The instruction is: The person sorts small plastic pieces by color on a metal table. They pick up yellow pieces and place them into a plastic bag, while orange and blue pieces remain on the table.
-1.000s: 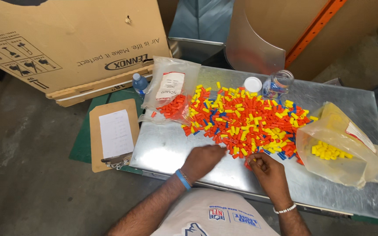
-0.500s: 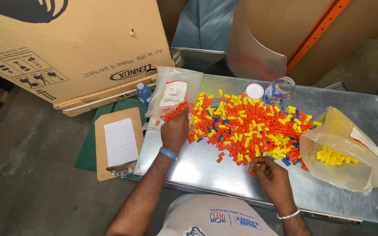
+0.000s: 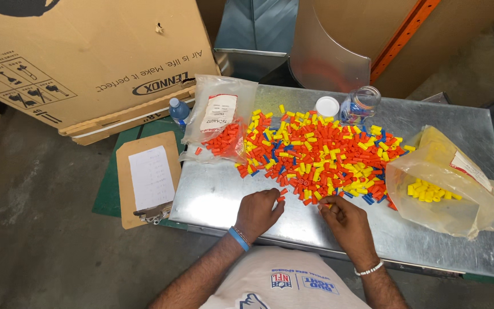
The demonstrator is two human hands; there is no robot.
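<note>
— What's changed for us in the last half second?

— Our left hand [image 3: 257, 213] was up at the far left of the metal tabletop [image 3: 212, 191], by the clear bag of orange caps [image 3: 219, 123]. Now it's back at the near edge, just at the pile's front fringe. So we read that as one drop-off done and the sorting carrying on, with most of the mixed pile of red, yellow and blue caps [image 3: 318, 157] still unsorted in the middle.

— And how does that left hand sit?

— Loosely curled, knuckles up, fingertips touching a red cap [image 3: 281, 198] at the pile's near edge. We can't tell whether it has pinched it yet; nothing else is in it.

— The right hand [image 3: 347, 220]?

— It has barely shifted, near the front edge, right of the left one. Fingers are drawn together over a few yellow and red caps at the fringe; it seems to pinch one small cap, though the fingers hide it, so we can't be sure.

— Further right?

— The yellowish bag of yellow caps [image 3: 450, 189] lies near the right edge, well apart from both hands.
</note>
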